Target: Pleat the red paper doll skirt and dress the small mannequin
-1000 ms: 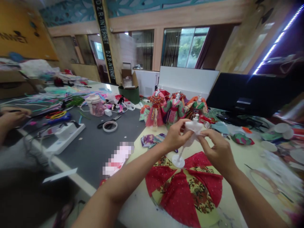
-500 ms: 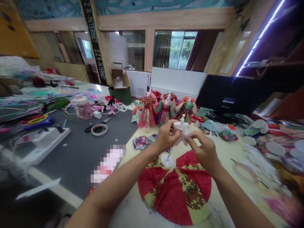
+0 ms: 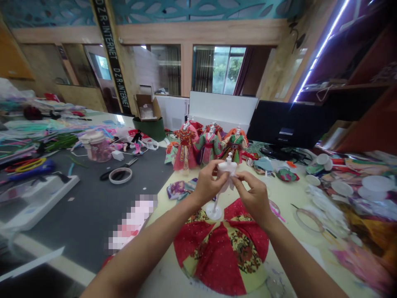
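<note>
A small white doll mannequin (image 3: 228, 166) stands tilted on a thin post with a round white base (image 3: 214, 212). White cloth (image 3: 230, 182) hangs around its torso. My left hand (image 3: 208, 182) is closed on the mannequin's left side, thumb and fingers around its shoulder and chest. With thumb and forefinger, my right hand (image 3: 252, 194) pinches the white cloth at the other side. Beneath both hands a round red skirt (image 3: 217, 260) with yellow floral panels lies spread out, the stand's base at its far edge. My fingers partly hide the torso.
Several dressed doll mannequins (image 3: 209, 145) stand behind, near a black monitor (image 3: 282, 128). Folded fabric (image 3: 181, 188) lies beyond my left forearm. Scissors and a tape roll (image 3: 120, 176) lie on the grey mat. Fabric scraps and an embroidery hoop (image 3: 308, 219) are at right.
The whole view has shifted, so everything appears further left. Both hands keep their places on the mannequin and its cloth, with only slight finger movement.
</note>
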### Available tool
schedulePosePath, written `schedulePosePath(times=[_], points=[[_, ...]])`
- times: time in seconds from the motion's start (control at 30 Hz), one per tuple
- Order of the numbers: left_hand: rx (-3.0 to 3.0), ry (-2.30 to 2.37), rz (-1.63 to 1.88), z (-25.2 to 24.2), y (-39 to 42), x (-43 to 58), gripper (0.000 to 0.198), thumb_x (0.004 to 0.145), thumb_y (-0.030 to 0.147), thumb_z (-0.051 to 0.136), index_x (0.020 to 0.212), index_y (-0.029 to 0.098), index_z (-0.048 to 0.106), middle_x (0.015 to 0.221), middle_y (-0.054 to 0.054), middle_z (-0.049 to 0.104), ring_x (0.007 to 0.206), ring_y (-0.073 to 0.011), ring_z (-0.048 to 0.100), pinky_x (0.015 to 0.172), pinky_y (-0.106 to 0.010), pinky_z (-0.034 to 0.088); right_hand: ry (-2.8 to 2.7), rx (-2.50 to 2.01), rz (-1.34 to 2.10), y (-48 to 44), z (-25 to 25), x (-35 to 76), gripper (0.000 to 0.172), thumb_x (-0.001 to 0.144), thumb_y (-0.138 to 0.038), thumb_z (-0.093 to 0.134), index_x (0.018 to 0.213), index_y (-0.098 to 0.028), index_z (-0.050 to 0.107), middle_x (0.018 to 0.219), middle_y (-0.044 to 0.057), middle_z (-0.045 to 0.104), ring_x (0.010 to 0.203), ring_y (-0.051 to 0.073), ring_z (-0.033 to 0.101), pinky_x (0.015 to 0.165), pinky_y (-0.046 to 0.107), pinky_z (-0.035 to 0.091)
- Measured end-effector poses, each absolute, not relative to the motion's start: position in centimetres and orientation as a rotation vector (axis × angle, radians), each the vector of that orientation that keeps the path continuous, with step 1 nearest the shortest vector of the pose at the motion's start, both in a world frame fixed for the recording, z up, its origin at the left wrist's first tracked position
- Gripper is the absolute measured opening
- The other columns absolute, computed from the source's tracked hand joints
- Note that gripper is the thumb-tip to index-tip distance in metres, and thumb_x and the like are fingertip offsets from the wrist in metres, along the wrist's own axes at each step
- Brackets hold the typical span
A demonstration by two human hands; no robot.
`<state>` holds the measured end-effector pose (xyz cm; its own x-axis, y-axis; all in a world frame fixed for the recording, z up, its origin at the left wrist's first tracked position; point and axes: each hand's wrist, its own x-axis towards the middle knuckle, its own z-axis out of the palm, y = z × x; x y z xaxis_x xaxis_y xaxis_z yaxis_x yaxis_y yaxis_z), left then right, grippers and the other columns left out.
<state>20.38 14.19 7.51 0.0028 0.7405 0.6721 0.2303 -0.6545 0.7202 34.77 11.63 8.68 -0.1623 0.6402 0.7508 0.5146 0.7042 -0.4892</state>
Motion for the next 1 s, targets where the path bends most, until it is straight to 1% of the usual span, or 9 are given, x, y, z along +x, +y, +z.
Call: schedulePosePath(times=[0.23,0.37,0.5,0.57,0.63,0.7,0.77,0.9,1.0], points=[[1.808,1.002,1.687,6.9,14.4,20.4,0.031,0.078,0.025,0.055,0.107,0.016,0.050,0.092,-0.005,0.062,0.075,-0.0126,0.059,0.068,-0.022,0.048,-1.712,-0.965,0.410,11.2,9.0,36.0,0.021,0.086,-0.030,0.048,0.074,-0.018,0.060,0.070,0.000,0.058,0.068,0.013,0.054,0.066,0.024,0.042],[1.749,0.962,1.704,6.7,14.5,20.5,0.038,0.080,0.021,0.051,0.117,0.017,0.044,0.099,-0.006,0.059,0.080,-0.0139,0.058,0.070,-0.024,0.047,-1.682,-1.020,0.413,11.2,8.7,36.5,0.023,0.085,-0.033,0.048,0.074,-0.017,0.059,0.067,0.000,0.058,0.066,0.013,0.053,0.064,0.024,0.040],[1.722,0.867,1.702,6.5,14.6,20.7,0.045,0.082,0.020,0.048,0.125,0.019,0.036,0.103,-0.006,0.057,0.080,-0.0139,0.057,0.072,-0.025,0.046,-1.654,-1.074,0.378,11.2,8.3,36.9,0.025,0.085,-0.035,0.046,0.072,-0.018,0.057,0.063,-0.002,0.054,0.061,0.012,0.049,0.059,0.023,0.037],[1.705,0.842,1.715,6.3,14.6,20.8,0.044,0.084,0.022,0.044,0.127,0.018,0.034,0.110,-0.008,0.055,0.087,-0.0155,0.056,0.076,-0.027,0.045,-1.619,-1.103,0.380,11.3,8.1,37.0,0.025,0.085,-0.035,0.046,0.070,-0.018,0.054,0.062,-0.002,0.052,0.059,0.011,0.047,0.058,0.023,0.036],[1.700,0.849,1.748,6.1,14.5,20.8,0.044,0.086,0.024,0.041,0.129,0.018,0.033,0.118,-0.010,0.051,0.097,-0.0175,0.054,0.084,-0.030,0.043,-1.587,-1.125,0.397,11.6,7.9,37.0,0.025,0.085,-0.035,0.046,0.068,-0.018,0.053,0.060,-0.003,0.049,0.059,0.011,0.045,0.057,0.023,0.034],[1.700,0.860,1.795,5.9,14.6,20.9,0.043,0.088,0.024,0.038,0.130,0.017,0.033,0.123,-0.011,0.048,0.106,-0.0188,0.050,0.093,-0.033,0.039,-1.575,-1.131,0.418,11.8,7.6,36.9,0.025,0.084,-0.034,0.046,0.067,-0.018,0.053,0.060,-0.003,0.048,0.059,0.011,0.045,0.057,0.023,0.034],[1.697,0.855,1.831,5.8,14.6,20.9,0.042,0.089,0.024,0.036,0.130,0.017,0.034,0.124,-0.011,0.047,0.112,-0.0191,0.047,0.098,-0.034,0.035,-1.567,-1.129,0.427,12.0,7.4,36.9,0.025,0.085,-0.034,0.045,0.068,-0.018,0.052,0.060,-0.003,0.047,0.059,0.011,0.044,0.057,0.023,0.034],[1.710,0.844,1.866,5.8,15.0,21.2,0.041,0.090,0.026,0.034,0.130,0.017,0.034,0.126,-0.011,0.046,0.115,-0.0197,0.045,0.100,-0.036,0.032,-1.557,-1.118,0.436,12.0,7.3,37.0,0.025,0.085,-0.034,0.045,0.067,-0.018,0.051,0.059,-0.004,0.044,0.058,0.011,0.043,0.056,0.022,0.033],[1.710,0.818,1.862,5.9,15.2,21.4,0.042,0.091,0.029,0.034,0.131,0.018,0.033,0.126,-0.011,0.046,0.115,-0.0202,0.045,0.100,-0.036,0.033,-1.564,-1.098,0.444,11.7,7.5,36.9,0.025,0.085,-0.034,0.045,0.068,-0.018,0.052,0.058,-0.004,0.043,0.057,0.010,0.042,0.055,0.022,0.033]])
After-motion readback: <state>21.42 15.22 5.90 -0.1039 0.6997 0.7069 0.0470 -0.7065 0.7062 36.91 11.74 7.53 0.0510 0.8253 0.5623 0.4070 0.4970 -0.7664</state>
